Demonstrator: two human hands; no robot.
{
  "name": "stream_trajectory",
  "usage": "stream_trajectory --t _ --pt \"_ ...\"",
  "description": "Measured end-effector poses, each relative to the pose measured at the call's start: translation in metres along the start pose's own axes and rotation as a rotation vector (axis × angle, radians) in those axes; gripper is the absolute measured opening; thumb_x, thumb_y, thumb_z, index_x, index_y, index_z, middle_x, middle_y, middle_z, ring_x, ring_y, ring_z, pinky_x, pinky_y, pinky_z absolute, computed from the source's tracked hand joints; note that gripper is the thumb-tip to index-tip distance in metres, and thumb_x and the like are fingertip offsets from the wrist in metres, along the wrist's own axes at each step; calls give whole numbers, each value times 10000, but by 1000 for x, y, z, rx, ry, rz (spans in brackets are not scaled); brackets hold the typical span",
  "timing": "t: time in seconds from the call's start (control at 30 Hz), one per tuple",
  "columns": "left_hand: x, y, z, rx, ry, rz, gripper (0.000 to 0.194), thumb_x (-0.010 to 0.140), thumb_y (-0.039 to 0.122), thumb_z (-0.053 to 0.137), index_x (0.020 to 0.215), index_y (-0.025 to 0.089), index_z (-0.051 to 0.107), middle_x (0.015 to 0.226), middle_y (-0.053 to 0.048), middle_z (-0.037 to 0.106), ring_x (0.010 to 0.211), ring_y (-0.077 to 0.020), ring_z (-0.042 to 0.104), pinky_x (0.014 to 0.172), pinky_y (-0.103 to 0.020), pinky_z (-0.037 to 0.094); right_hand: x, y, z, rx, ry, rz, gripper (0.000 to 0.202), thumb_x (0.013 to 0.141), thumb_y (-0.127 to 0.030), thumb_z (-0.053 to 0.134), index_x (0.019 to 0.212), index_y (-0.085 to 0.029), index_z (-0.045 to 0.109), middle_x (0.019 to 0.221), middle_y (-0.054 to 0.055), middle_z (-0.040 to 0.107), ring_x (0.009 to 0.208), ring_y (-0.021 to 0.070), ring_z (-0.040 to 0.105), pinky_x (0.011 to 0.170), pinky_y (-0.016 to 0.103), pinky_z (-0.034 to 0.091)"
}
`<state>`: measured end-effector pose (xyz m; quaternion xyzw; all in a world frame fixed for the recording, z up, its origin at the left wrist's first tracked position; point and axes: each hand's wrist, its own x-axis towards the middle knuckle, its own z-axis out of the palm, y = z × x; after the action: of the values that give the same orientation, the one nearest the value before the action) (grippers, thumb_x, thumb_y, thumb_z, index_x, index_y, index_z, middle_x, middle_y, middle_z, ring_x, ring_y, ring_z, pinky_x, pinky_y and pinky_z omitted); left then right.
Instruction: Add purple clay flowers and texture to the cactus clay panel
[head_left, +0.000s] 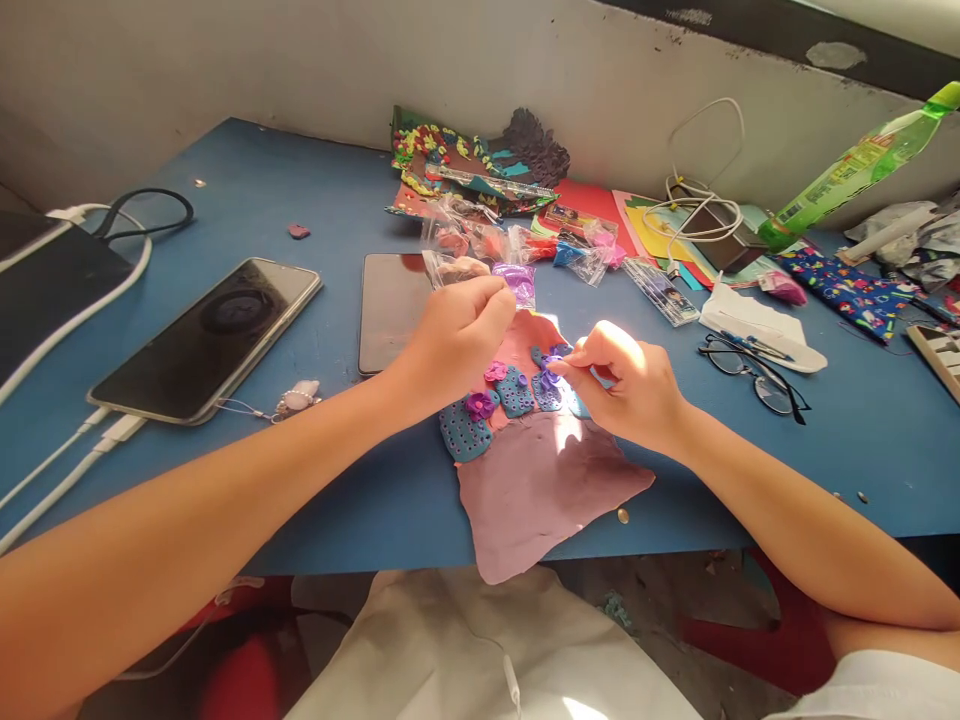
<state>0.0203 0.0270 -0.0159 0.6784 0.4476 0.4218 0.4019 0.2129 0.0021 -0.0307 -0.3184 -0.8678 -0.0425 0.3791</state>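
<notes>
A clay picture, with a mauve lower sheet (540, 490) and a pink upper part, lies at the table's front edge, its lower tip overhanging. Blue dotted clay pots (466, 432) with pink clay flowers (480, 405) sit across it. My right hand (630, 385) pinches thumb and forefinger on a small purple clay piece (553, 368) above one of the pots. Over the picture's upper left, my left hand (472, 325) is curled closed. Whatever it may hold is hidden. Just beyond it lies a packet of purple clay (514, 285).
A dark tablet (390, 310) lies left of the picture, and a phone (210, 335) with cables farther left. Clay packets (589, 250), coloured paper and another clay piece (442, 150) crowd the back. Glasses (754, 378) and a green bottle (862, 165) are on the right.
</notes>
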Motion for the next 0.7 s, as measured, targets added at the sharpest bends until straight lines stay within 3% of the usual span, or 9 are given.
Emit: stream_trajectory --t 0.47,0.6,0.7 --pt "-6 0 0 220 1 130 354 882 163 379 539 201 298 496 44 367 488 -89 334 484 -269 261 1 -16 -6 134 -86 -60 313 883 -184 611 710 -229 354 531 -86 430 471 61 349 454 191 321" --pt "-5 -1 0 231 9 144 358 883 162 382 538 202 291 494 46 355 490 -89 329 483 -271 259 2 -17 -7 105 -87 -2 318 867 -220 650 692 -221 385 533 -86 448 467 54 378 452 189 329" --pt "-5 -1 1 240 19 144 358 884 159 382 542 203 290 494 46 358 490 -91 332 481 -272 257 4 -16 -7 125 -132 79 225 834 -257 698 771 -213 486 614 -62 554 515 65 466 488 200 384"
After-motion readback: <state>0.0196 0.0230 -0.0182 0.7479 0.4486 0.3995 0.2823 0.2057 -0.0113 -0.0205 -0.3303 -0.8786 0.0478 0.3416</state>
